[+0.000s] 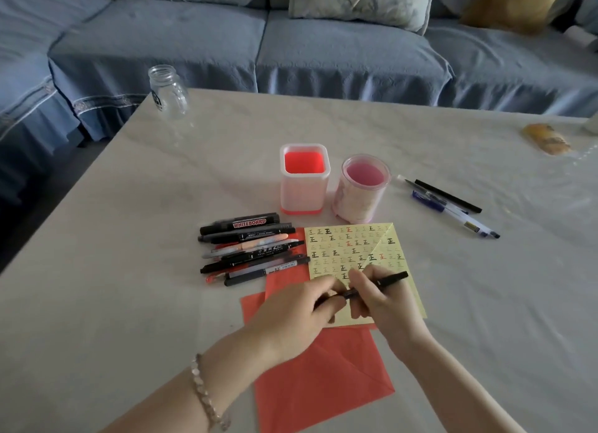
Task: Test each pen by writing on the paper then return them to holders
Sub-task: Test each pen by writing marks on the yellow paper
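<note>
Both hands meet over the lower part of a yellow paper (pixel 356 248) covered with small written marks. My right hand (pixel 378 300) grips a thin black pen (pixel 393 278) by its barrel. My left hand (pixel 301 309) pinches the pen's other end, where a black cap or tip shows. Several pens and markers (pixel 252 248) lie in a pile left of the paper. A square holder (pixel 304 180) with a red inside and a round pink holder (pixel 360 190) stand empty behind the paper. Three pens (pixel 449 203) lie to the right of the round holder.
Red paper sheets (pixel 310 384) lie under the yellow one and reach toward me. A glass jar (pixel 168 91) stands at the table's far left corner. A yellow-orange packet (pixel 547 140) lies at the far right. A blue sofa (pixel 323 44) runs behind the table.
</note>
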The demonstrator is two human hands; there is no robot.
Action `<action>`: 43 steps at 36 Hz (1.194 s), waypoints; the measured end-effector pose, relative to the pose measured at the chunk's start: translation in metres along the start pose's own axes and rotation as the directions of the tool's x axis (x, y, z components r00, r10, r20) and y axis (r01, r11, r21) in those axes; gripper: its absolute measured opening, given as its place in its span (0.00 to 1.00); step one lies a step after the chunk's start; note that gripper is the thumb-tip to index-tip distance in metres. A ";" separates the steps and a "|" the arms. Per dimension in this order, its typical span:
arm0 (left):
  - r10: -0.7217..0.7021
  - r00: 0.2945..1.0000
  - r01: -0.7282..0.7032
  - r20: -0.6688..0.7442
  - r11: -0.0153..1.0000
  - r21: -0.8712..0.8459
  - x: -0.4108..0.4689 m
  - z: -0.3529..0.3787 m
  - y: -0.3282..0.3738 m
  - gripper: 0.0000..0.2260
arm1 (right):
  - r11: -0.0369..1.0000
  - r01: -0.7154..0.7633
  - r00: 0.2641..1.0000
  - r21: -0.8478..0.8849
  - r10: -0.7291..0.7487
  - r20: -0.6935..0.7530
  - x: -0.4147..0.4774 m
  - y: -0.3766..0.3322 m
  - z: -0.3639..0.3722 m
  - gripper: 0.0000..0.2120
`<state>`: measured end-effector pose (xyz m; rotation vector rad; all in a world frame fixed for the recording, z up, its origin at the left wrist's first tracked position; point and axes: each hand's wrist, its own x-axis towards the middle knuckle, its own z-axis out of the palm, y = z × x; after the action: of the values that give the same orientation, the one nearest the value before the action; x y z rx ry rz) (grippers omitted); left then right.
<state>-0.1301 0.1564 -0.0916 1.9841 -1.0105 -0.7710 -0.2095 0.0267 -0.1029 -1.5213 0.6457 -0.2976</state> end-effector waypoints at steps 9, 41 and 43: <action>0.299 0.817 0.106 -0.493 0.763 0.638 0.036 -0.022 -0.045 0.07 | 0.937 -0.110 0.994 -0.333 0.111 -0.015 0.026 0.014 -0.037 0.04; 0.392 0.791 -0.013 -0.469 0.778 0.628 0.039 -0.013 -0.042 0.17 | 0.628 -0.112 0.929 -0.770 -0.210 -0.305 0.081 0.017 -0.128 0.10; 0.432 0.801 -0.097 -0.414 0.776 0.623 0.039 -0.009 -0.031 0.21 | 0.649 0.067 0.932 -0.758 -0.312 -0.184 0.060 0.011 -0.110 0.08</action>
<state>-0.0917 0.1381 -0.1196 2.2727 -1.2285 0.3251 -0.2252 -0.0968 -0.1175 -2.3874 0.9151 -0.4711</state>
